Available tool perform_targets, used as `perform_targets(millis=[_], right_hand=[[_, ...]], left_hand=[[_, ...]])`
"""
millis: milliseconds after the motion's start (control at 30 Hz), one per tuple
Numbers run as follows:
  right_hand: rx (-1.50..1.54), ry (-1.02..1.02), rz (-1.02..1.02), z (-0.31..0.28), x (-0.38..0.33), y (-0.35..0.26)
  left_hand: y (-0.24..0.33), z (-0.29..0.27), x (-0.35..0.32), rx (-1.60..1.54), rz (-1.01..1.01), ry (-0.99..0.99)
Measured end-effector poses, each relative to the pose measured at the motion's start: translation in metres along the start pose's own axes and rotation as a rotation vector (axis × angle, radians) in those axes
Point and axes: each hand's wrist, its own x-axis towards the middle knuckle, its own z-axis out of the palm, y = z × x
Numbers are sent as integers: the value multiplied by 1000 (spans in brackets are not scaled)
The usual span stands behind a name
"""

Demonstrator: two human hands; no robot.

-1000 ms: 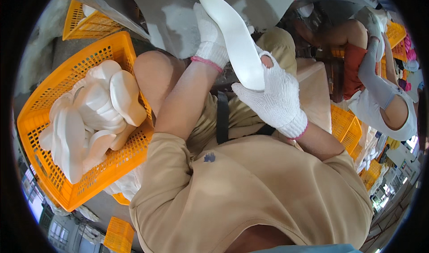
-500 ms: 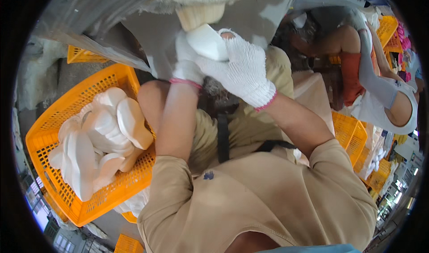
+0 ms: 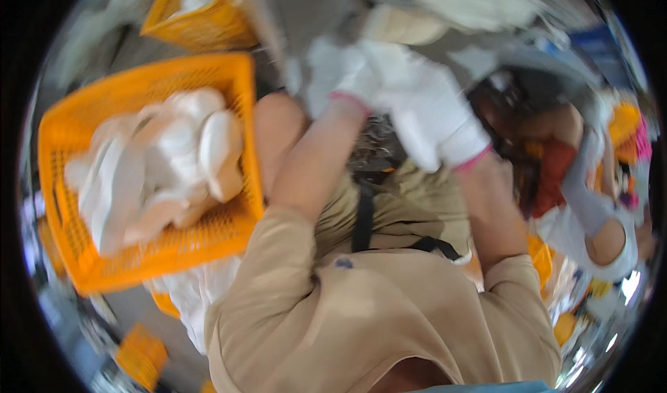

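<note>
In white knit gloves with pink cuffs, both of my hands are close together below a pale, rounded wheel-like part (image 3: 403, 26), and both are smeared by motion. My right hand (image 3: 441, 101) is closed around a smooth white moulded piece (image 3: 418, 143), whose rounded end seems to stick out below the palm. My left hand (image 3: 358, 73) is just left of it; its fingers are too blurred to make out. Beside my left knee, an orange perforated basket (image 3: 160, 268) holds a heap of similar white, curved pieces (image 3: 160, 157).
A second orange basket (image 3: 201, 32) with white pieces stands at the far left. Pale cloth or sacking (image 3: 465, 4) covers the machine at the top. At right, another person's arm in a grey sleeve (image 3: 580, 171) is near, with more orange crates behind.
My view has swung, so the basket sits higher. My hands have drawn away from the wheel-like part, and the white piece has turned downward in my right hand.
</note>
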Motion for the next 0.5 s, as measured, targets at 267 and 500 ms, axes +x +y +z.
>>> perform_targets(millis=[267,500], right_hand=[[-665,218,165,-59,-142,115],[-1013,179,534,-108,-225,218]], left_hand=[[122,-38,-148,1118,520,-16],[355,-278,-273,2859,238,902]])
